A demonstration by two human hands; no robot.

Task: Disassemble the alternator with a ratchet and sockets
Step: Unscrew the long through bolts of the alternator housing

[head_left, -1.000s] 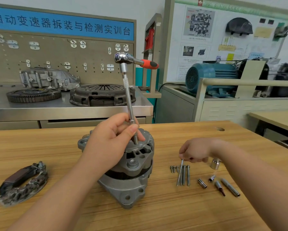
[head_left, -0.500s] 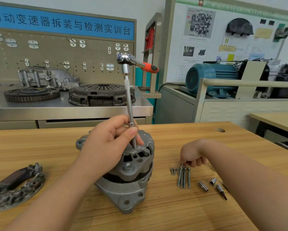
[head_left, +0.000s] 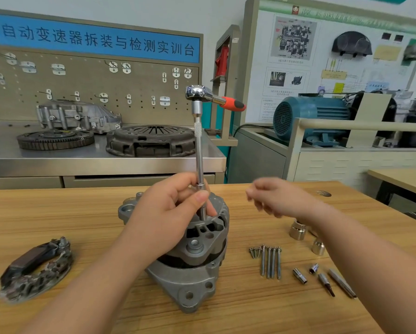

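Left grip [head_left: 168, 213] clasps extension bar [head_left: 199, 150] on alternator [head_left: 192, 280]; blurred right grip [head_left: 276, 198] looks slack, empty.

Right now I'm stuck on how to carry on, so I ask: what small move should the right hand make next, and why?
Probably raise the right hand to the ratchet's orange handle. The left hand grips the extension bar, which stands upright in the alternator, while the handle juts out unheld and the right hand hovers, seemingly holding nothing.

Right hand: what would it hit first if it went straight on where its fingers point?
The right hand likely meets the left hand, gripping the extension bar on the alternator; depth is unclear.
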